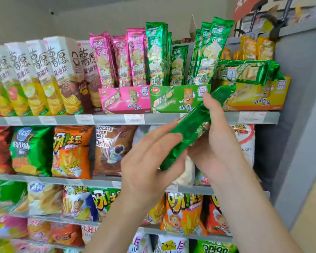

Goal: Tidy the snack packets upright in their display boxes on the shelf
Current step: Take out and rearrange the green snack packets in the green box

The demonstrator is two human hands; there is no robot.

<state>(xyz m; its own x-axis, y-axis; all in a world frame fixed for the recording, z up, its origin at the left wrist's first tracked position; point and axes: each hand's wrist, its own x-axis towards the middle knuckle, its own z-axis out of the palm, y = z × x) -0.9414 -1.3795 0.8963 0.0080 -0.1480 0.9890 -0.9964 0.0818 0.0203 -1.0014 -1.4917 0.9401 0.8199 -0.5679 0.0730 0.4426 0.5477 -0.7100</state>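
Observation:
A long green snack packet [188, 128] slants in front of the top shelf, held between both hands. My left hand [150, 159] supports its lower end with fingers fairly straight against the foil. My right hand [217, 132] grips its middle, thumb up by the green display box [179, 99]. Green packets [157, 55] stand upright in that box, some leaning right. Another green packet [244, 71] lies flat across the yellow display box [257, 97]. Pink packets [120, 59] stand in the pink display box [124, 99].
Tall white chip cartons [44, 75] fill the top shelf's left side. Yellow packets [254, 48] stand at the back right. Crisp bags [71, 152] crowd the lower shelves. A grey shelf end panel [299, 106] rises on the right.

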